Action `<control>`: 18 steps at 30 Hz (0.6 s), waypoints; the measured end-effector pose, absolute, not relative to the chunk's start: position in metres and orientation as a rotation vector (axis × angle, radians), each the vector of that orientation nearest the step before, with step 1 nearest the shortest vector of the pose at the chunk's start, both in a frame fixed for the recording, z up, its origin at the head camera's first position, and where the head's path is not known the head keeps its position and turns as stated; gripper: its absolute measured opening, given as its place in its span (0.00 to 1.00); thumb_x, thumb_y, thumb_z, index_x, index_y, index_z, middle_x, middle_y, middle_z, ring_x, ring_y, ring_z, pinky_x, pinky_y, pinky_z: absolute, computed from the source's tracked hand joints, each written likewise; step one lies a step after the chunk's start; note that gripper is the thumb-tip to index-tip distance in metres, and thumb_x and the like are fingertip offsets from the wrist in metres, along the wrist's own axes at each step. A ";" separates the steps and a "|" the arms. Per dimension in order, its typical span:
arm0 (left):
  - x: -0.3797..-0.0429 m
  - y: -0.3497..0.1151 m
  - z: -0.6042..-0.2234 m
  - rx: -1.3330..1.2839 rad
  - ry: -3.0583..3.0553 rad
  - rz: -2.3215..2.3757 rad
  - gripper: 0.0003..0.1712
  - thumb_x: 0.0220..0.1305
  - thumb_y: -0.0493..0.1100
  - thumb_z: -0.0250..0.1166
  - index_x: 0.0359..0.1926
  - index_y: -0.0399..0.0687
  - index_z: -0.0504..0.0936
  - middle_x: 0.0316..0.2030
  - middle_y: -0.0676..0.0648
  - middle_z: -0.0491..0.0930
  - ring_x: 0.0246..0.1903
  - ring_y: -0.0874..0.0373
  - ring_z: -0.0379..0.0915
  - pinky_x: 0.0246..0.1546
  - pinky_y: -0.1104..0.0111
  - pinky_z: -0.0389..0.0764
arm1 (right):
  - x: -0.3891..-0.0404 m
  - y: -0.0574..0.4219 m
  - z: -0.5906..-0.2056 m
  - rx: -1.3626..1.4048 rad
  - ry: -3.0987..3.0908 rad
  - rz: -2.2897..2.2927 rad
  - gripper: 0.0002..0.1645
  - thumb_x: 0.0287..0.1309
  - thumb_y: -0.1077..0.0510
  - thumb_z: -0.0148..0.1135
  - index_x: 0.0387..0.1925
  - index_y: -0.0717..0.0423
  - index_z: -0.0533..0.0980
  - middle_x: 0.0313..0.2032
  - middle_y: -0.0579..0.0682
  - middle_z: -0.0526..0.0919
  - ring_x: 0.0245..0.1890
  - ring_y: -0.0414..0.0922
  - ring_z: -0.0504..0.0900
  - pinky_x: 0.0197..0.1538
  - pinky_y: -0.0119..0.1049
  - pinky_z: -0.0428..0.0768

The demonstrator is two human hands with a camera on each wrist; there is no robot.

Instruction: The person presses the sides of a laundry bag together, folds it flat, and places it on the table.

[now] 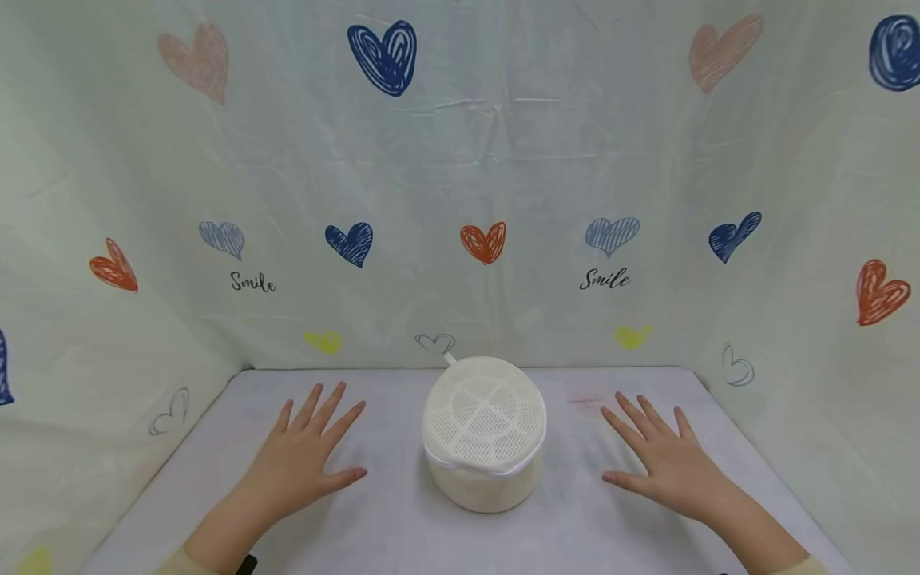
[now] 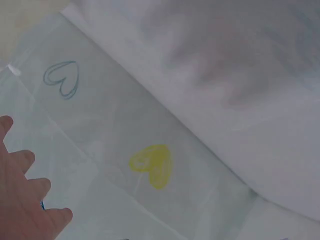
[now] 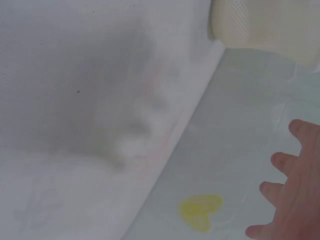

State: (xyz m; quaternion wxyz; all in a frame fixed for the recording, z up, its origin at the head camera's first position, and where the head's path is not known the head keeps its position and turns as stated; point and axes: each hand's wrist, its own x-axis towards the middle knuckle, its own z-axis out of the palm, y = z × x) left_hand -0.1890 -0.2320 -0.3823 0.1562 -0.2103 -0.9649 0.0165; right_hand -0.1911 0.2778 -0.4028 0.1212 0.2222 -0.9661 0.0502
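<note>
A round cream-white tub (image 1: 485,487) stands upright in the middle of the table, topped by a perforated lid (image 1: 485,411) with a small tab sticking out at its back left. To the left of it my left hand (image 1: 298,459) is spread with straight fingers, holding nothing. On the other side my right hand (image 1: 664,459) is spread likewise, also apart from the tub. Fingertips of the left hand (image 2: 25,190) show at the edge of the left wrist view. In the right wrist view, the right hand (image 3: 295,190) shows at the right edge, with part of the tub (image 3: 265,25) above.
A white cloth covers the table (image 1: 388,535). Behind it and on both sides hangs a pale curtain (image 1: 546,184) printed with hearts and the word "Smile". The table's back edge meets this curtain just behind the tub. A faint reddish mark (image 1: 585,401) lies near the right hand.
</note>
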 end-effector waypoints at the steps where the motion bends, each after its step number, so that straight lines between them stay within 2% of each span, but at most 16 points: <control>1: -0.190 -0.229 -0.382 -0.611 -2.758 0.044 0.50 0.54 0.75 0.61 0.72 0.55 0.65 0.74 0.40 0.52 0.72 0.36 0.43 0.63 0.34 0.50 | -0.191 0.276 -0.402 0.649 -2.827 0.152 0.51 0.57 0.26 0.56 0.75 0.45 0.56 0.75 0.53 0.50 0.72 0.62 0.49 0.66 0.56 0.17; 5: -0.192 -0.216 -0.378 -0.650 -2.743 0.025 0.50 0.54 0.74 0.61 0.72 0.56 0.64 0.74 0.40 0.51 0.72 0.36 0.44 0.63 0.35 0.51 | -0.192 0.269 -0.397 0.666 -2.845 0.161 0.51 0.57 0.24 0.53 0.76 0.41 0.54 0.75 0.53 0.52 0.73 0.62 0.48 0.66 0.55 0.18; 12: -0.195 -0.201 -0.372 -0.703 -2.731 0.040 0.51 0.54 0.76 0.59 0.73 0.56 0.64 0.74 0.41 0.52 0.71 0.36 0.45 0.63 0.35 0.53 | -0.195 0.255 -0.388 0.724 -2.807 0.162 0.51 0.56 0.24 0.53 0.74 0.43 0.57 0.75 0.53 0.53 0.73 0.62 0.49 0.68 0.58 0.22; 18: -0.198 -0.191 -0.369 -0.746 -2.717 0.035 0.52 0.54 0.77 0.58 0.73 0.56 0.64 0.74 0.40 0.52 0.71 0.36 0.46 0.63 0.36 0.53 | -0.200 0.242 -0.377 0.761 -2.774 0.156 0.53 0.55 0.21 0.50 0.75 0.42 0.56 0.74 0.54 0.54 0.72 0.62 0.49 0.67 0.59 0.23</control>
